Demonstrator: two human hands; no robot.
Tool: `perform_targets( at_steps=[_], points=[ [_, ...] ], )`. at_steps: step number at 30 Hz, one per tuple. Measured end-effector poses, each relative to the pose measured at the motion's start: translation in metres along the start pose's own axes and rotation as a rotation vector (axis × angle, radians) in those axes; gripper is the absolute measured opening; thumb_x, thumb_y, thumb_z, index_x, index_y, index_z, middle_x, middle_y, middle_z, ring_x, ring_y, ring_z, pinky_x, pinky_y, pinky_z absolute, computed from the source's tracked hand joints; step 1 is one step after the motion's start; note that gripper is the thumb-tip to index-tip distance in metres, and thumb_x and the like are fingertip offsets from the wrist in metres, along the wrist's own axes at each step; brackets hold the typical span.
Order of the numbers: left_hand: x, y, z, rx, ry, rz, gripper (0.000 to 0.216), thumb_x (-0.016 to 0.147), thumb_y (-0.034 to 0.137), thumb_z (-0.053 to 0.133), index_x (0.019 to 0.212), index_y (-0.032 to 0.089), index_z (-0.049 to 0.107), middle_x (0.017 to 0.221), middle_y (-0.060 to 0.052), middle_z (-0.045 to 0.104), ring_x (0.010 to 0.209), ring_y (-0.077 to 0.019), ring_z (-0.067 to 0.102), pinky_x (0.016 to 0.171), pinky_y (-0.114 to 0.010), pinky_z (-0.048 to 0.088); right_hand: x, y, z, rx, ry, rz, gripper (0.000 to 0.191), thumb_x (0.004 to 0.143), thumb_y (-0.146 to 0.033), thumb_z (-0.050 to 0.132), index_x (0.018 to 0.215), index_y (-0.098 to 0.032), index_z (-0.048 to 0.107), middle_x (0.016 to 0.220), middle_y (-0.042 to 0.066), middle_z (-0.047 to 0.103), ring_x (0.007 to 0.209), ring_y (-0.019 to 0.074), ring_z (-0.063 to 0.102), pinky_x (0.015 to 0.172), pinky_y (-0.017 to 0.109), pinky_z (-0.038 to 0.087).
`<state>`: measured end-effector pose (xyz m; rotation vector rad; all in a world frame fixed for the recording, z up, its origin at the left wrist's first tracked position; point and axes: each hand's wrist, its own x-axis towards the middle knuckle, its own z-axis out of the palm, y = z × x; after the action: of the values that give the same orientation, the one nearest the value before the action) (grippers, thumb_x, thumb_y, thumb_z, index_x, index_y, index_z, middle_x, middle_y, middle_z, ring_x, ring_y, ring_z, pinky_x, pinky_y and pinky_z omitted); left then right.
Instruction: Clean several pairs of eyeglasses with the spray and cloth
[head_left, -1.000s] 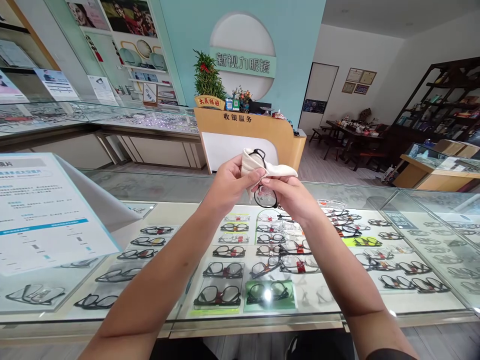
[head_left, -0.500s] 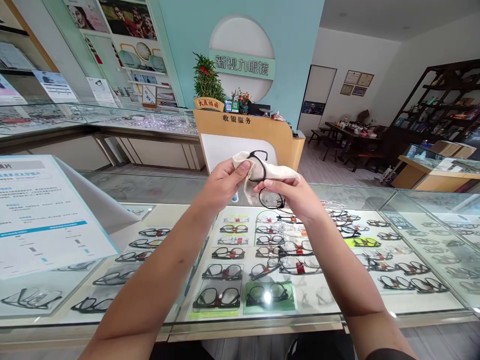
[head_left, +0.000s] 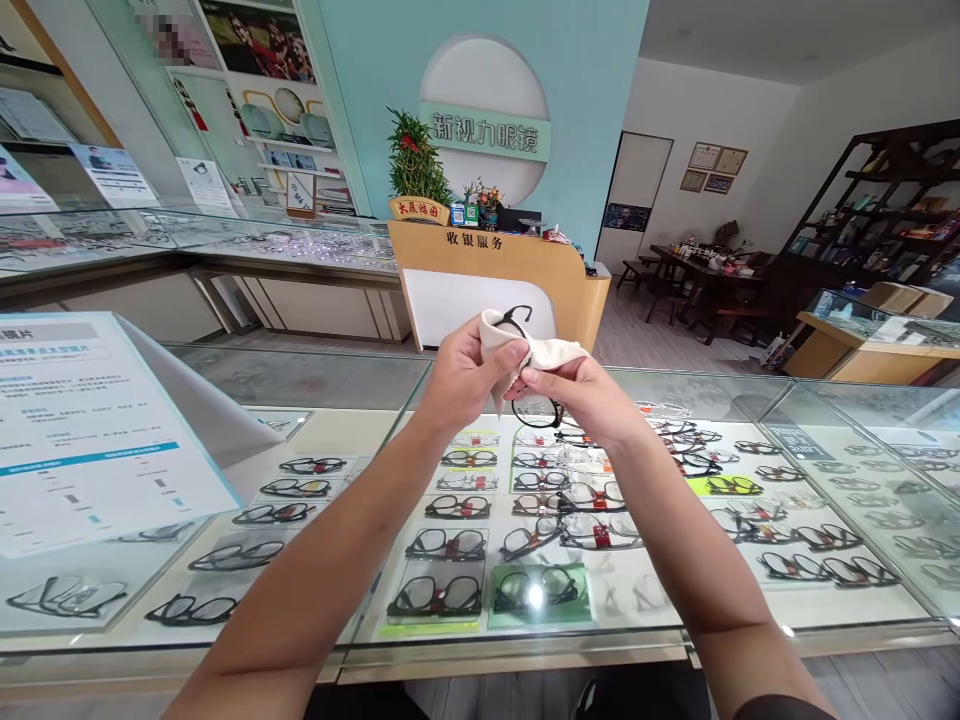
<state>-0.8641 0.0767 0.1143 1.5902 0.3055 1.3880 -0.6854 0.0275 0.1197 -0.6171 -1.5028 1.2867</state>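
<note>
A pair of black-rimmed glasses [head_left: 538, 411] is held up between my hands, above a glass display case. Folded over its upper lens is a cream cloth [head_left: 559, 353]. My left hand [head_left: 469, 375] pinches the cloth around that lens, thumb on the near side. With thumb and fingers closed, my right hand [head_left: 577, 395] grips the frame near its middle, and part of the cloth lies over its fingers. The lower lens hangs uncovered below my right fingers. One temple arm sticks out above the cloth. The upper lens is mostly hidden.
The glass case [head_left: 367, 645] below my forearms holds rows of glasses on display. A printed sign [head_left: 105, 430] stands on its left part. Beyond are a wooden counter [head_left: 495, 262] with a potted plant [head_left: 412, 160], and another display case [head_left: 285, 240] at the left.
My left hand has shifted right and slightly down, closer to my right hand. The cloth now covers more of the upper lens, which showed plainly before.
</note>
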Motion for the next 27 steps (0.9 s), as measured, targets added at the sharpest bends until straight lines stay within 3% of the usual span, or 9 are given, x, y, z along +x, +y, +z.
perform_targets(
  at_steps=[5, 10, 14, 18, 27],
  points=[
    [0.001, -0.006, 0.002, 0.039, 0.127, 0.006, 0.058, 0.092, 0.075, 0.086, 0.081, 0.023, 0.062, 0.056, 0.006, 0.055, 0.042, -0.0110, 0.047, 0.045, -0.028, 0.041, 0.002, 0.002, 0.000, -0.056, 0.010, 0.016, 0.040, 0.088, -0.059, 0.096, 0.096, -0.022, 0.085, 0.094, 0.005, 0.085, 0.095, 0.0220, 0.075, 0.096, 0.038, 0.062],
    [0.008, -0.005, -0.013, 0.022, 0.008, -0.053, 0.059, 0.090, 0.073, 0.090, 0.079, 0.019, 0.068, 0.069, -0.002, 0.066, 0.063, -0.0151, 0.061, 0.062, -0.029, 0.053, 0.002, -0.001, -0.009, -0.031, 0.079, 0.014, 0.033, 0.088, -0.053, 0.096, 0.096, -0.022, 0.087, 0.093, 0.005, 0.085, 0.095, 0.0217, 0.074, 0.093, 0.035, 0.057],
    [0.007, -0.003, -0.019, -0.026, -0.109, -0.169, 0.052, 0.090, 0.065, 0.093, 0.093, 0.019, 0.069, 0.075, -0.003, 0.071, 0.068, -0.0176, 0.067, 0.061, -0.029, 0.055, 0.003, -0.003, -0.013, 0.045, 0.094, 0.046, 0.030, 0.085, -0.050, 0.098, 0.091, -0.022, 0.088, 0.091, 0.005, 0.085, 0.090, 0.0197, 0.071, 0.086, 0.033, 0.054],
    [0.006, -0.003, -0.012, -0.079, -0.168, -0.163, 0.050, 0.087, 0.056, 0.098, 0.099, 0.020, 0.065, 0.073, 0.000, 0.069, 0.068, -0.0167, 0.069, 0.065, -0.028, 0.058, 0.005, -0.002, -0.011, 0.074, 0.076, 0.051, 0.035, 0.083, -0.053, 0.099, 0.092, -0.022, 0.088, 0.092, 0.005, 0.084, 0.089, 0.0202, 0.070, 0.084, 0.034, 0.054],
    [0.003, -0.008, 0.007, -0.029, -0.008, -0.038, 0.056, 0.086, 0.065, 0.097, 0.088, 0.021, 0.062, 0.064, 0.003, 0.065, 0.051, -0.0109, 0.054, 0.050, -0.025, 0.045, 0.003, 0.002, -0.010, -0.037, 0.047, 0.005, 0.038, 0.088, -0.058, 0.096, 0.102, -0.024, 0.084, 0.093, 0.003, 0.082, 0.095, 0.0217, 0.074, 0.085, 0.033, 0.054]
  ],
)
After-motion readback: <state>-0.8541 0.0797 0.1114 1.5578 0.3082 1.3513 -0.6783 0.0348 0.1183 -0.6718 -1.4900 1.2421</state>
